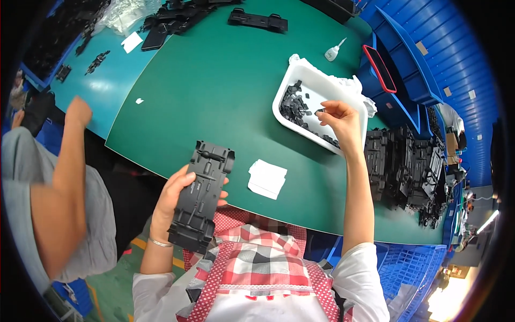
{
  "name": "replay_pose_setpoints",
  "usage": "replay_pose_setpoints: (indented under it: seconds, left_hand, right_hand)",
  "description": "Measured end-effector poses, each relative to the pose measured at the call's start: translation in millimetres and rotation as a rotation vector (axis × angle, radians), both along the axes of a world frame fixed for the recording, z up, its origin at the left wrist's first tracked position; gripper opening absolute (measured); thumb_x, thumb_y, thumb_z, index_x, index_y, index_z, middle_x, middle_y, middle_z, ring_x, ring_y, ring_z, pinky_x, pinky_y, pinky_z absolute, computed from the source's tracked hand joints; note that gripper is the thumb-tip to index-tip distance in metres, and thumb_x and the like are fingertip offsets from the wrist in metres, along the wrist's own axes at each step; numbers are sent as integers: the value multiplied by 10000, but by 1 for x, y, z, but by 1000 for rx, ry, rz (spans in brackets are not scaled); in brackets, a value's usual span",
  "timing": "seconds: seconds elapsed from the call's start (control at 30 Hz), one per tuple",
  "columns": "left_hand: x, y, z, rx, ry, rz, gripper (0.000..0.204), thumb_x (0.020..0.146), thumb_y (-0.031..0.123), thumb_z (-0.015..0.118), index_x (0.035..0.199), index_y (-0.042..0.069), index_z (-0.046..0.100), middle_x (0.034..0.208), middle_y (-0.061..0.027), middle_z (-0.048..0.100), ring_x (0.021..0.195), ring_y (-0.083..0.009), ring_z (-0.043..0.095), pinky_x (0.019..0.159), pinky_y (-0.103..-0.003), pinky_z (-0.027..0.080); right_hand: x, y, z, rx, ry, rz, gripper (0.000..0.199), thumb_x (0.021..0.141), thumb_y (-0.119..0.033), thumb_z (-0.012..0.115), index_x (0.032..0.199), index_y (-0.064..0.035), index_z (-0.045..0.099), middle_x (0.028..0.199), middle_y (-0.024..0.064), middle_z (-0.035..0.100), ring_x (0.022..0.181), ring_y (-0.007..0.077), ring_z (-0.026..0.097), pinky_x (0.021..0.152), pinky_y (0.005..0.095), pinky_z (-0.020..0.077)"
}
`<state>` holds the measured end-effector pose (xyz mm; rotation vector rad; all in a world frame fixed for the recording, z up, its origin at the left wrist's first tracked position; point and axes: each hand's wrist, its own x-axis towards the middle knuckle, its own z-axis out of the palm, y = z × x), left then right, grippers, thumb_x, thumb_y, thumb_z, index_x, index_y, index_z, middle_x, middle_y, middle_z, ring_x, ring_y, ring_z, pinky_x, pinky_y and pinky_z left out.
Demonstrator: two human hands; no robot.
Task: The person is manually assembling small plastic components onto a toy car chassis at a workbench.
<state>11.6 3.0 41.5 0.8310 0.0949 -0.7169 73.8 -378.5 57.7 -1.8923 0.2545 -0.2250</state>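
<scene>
My left hand (170, 197) is wrapped round a long black plastic toy-car chassis (198, 190), held tilted above the table's near edge. Its moulded face is turned up, with rounded wheel arches at the ends. Over a white plastic tray (278, 107), my right hand (343, 124) pinches a small black part (320, 111) between thumb and fingertips. Several loose black plastic pieces (294, 104) lie along the left side of the tray. A stack of white paper (267, 178) rests on the green table between my hands.
Rows of black chassis (405, 166) stand at the right, near blue bins (399, 64) and a red-rimmed black tray (380, 68). A small white dropper bottle (332, 52) and another chassis (257, 20) are at the back. On the left, a co-worker's arm (70, 166) reaches over the table.
</scene>
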Motion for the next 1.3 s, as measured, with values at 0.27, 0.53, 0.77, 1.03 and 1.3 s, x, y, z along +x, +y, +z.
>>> replay_pose_setpoints:
  seconds: [0.27, 0.53, 0.77, 1.03, 1.3]
  left_hand:
    - [-11, -10, -10, -11, 56, -43, 463, 944, 215, 417, 1303, -77, 426, 1175, -283, 583, 986, -353, 658, 814, -486, 590]
    - [-24, -10, -26, -256, 312, 8, 481, 993, 257, 380, 1333, -84, 400, 1226, -289, 554, 1043, -379, 631, 851, -540, 565]
    - [-23, -14, -22, -220, 262, -32, 475, 999, 275, 383, 1310, -83, 418, 1188, -263, 575, 958, -393, 661, 816, -492, 589]
    - [-23, -11, -28, -242, 282, -56, 468, 997, 283, 396, 1299, -72, 437, 1173, -253, 586, 908, -331, 676, 786, -462, 602]
    - [-24, -15, -21, -131, 289, -5, 551, 981, 365, 396, 1291, -85, 467, 1145, -242, 618, 790, -331, 698, 704, -405, 610]
  right_hand:
    - [-6, -3, 2, 80, 33, -10, 211, 849, -25, 687, 1036, 73, 685, 842, 119, 704, 726, 154, 680, 684, 251, 535]
    - [-54, 49, 24, 163, 1, 128, 206, 820, 33, 680, 1024, 29, 711, 835, 54, 676, 696, 115, 608, 667, 232, 490]
    - [-103, 110, -4, -306, 5, 229, 123, 803, 30, 669, 922, 11, 695, 822, 116, 666, 696, 183, 660, 653, 280, 524]
    - [-108, 120, -12, -484, 45, 250, 90, 790, 39, 665, 874, 15, 688, 787, 110, 650, 636, 194, 639, 588, 291, 513]
    - [-107, 126, -12, -534, 36, 259, 81, 779, 52, 671, 851, 18, 692, 784, 100, 655, 643, 175, 636, 577, 277, 506]
